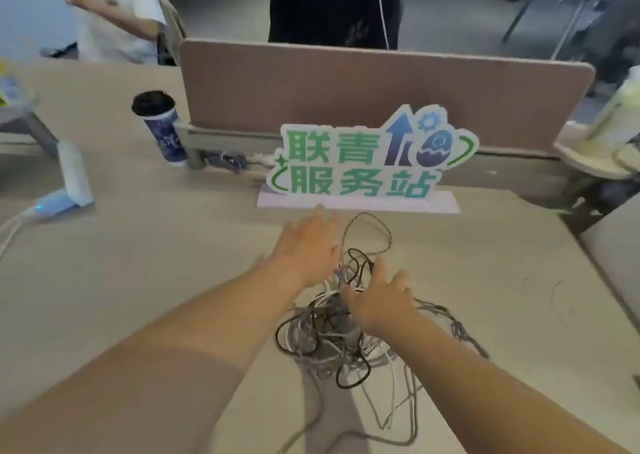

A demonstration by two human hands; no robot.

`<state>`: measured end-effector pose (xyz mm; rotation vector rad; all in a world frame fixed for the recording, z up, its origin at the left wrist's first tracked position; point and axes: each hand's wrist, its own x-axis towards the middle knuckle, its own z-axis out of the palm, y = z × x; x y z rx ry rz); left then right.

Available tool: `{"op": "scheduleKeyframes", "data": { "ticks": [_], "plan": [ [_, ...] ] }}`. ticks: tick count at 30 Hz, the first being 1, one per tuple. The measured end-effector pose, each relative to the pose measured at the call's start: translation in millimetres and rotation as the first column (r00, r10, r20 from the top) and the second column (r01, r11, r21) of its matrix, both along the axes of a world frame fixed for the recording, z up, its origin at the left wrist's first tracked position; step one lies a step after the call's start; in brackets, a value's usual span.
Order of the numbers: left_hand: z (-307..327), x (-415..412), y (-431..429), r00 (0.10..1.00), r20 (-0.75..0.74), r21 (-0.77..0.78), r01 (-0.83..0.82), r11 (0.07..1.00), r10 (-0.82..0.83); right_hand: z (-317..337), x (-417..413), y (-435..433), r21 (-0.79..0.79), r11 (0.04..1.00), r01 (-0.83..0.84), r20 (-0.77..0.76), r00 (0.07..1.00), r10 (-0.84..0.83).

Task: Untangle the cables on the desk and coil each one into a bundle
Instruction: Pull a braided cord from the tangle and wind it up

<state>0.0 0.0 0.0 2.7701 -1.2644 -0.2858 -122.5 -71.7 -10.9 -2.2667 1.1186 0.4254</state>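
Left hand and right hand, fingers straight and spread, lie over the tangled cables, a heap stretched near-to-far on the surface.

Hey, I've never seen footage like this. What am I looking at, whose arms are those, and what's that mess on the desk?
There is no machine here. This is a single picture from a camera worn on a person's head, looking forward and down, so the two bare arms belong to the wearer. The left hand and the right hand reach out with fingers spread over a tangle of cables, black, white and grey, lying on the desk. Neither hand plainly grips anything. Behind the tangle stands a green-lettered sign, with a divider panel behind it and a dark-lidded cup off to the left.
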Motion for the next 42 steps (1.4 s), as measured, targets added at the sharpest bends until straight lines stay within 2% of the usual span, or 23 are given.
{"op": "scheduleKeyframes", "data": {
  "ticks": [2, 5, 8, 11, 13, 16, 19, 22, 24, 26, 27, 29, 30, 32, 34, 35, 38, 39, 42],
  "plan": [
    [-44, -10, 11, 0.996, -0.086, 0.053, 0.024, 0.998, -0.019, -43, -5, 8, 0.005, 0.999, -0.041, -0.081, 0.996, 0.041],
    [-109, -20, 28, 0.986, -0.167, 0.012, 0.015, 1.0, -0.013, -102, -12, 0, -0.142, 0.986, -0.092, -0.113, 0.991, 0.077],
    [-146, -20, 29, 1.0, -0.016, -0.184, -0.023, 0.983, 0.021, -136, -12, -31, -0.363, 0.92, -0.148, 0.029, 0.985, 0.171],
    [-157, -17, 27, 0.993, -0.113, -0.323, -0.07, 0.944, 0.035, -142, -8, -60, -0.48, 0.864, -0.149, 0.212, 0.937, 0.279],
    [-160, -13, 30, 0.984, -0.177, -0.44, -0.099, 0.892, 0.022, -145, -4, -77, -0.487, 0.862, -0.138, 0.303, 0.899, 0.315],
    [-167, -9, 35, 0.978, -0.209, -0.589, -0.127, 0.798, 0.002, -143, -7, -96, -0.428, 0.904, 0.011, 0.461, 0.863, 0.208],
    [-176, -6, 32, 0.998, -0.023, -0.58, 0.035, 0.814, -0.059, -145, -26, -108, -0.36, 0.887, 0.29, 0.585, 0.811, -0.027],
    [-172, -15, 35, 0.993, 0.109, -0.525, 0.104, 0.845, -0.055, -133, -46, -104, -0.349, 0.826, 0.442, 0.715, 0.696, -0.07],
    [-168, -25, 42, 0.994, 0.096, -0.543, 0.089, 0.835, -0.043, -112, -60, -81, -0.414, 0.766, 0.492, 0.815, 0.575, 0.071],
    [-162, -34, 46, 0.998, -0.051, -0.633, -0.011, 0.774, -0.027, -89, -63, -45, -0.421, 0.789, 0.448, 0.869, 0.448, 0.21],
    [-157, -38, 48, 0.977, -0.209, -0.699, -0.122, 0.705, -0.038, -84, -59, -23, -0.405, 0.846, 0.347, 0.872, 0.425, 0.243],
    [-150, -44, 48, 0.828, -0.544, -0.752, -0.409, 0.516, -0.136, -90, -45, 19, -0.38, 0.922, 0.07, 0.802, 0.522, 0.291],
    [-148, -45, 47, 0.739, -0.645, -0.732, -0.523, 0.437, -0.194, -100, -35, 31, -0.379, 0.924, -0.047, 0.732, 0.596, 0.331],
    [-143, -46, 46, 0.598, -0.746, -0.666, -0.684, 0.299, -0.293, -128, -12, 31, -0.373, 0.915, -0.153, 0.6, 0.712, 0.363],
    [-136, -42, 50, 0.475, -0.77, -0.584, -0.794, 0.17, -0.426, -141, 3, 15, -0.419, 0.9, -0.122, 0.53, 0.772, 0.352],
    [-133, -37, 53, 0.432, -0.768, -0.551, -0.821, 0.146, -0.472, -142, 7, 5, -0.463, 0.882, -0.091, 0.517, 0.78, 0.352],
    [-128, -8, 73, 0.377, -0.802, -0.488, -0.861, 0.142, -0.463, -141, 11, -25, -0.531, 0.844, -0.072, 0.466, 0.807, 0.362],
    [-127, 5, 85, 0.344, -0.828, -0.453, -0.876, 0.167, -0.443, -140, 7, -36, -0.532, 0.844, -0.066, 0.449, 0.823, 0.347],
    [-131, 46, 118, 0.202, -0.939, -0.296, -0.887, 0.354, -0.278, -133, -1, -64, -0.528, 0.849, 0.033, 0.395, 0.894, 0.211]
  ]
}}
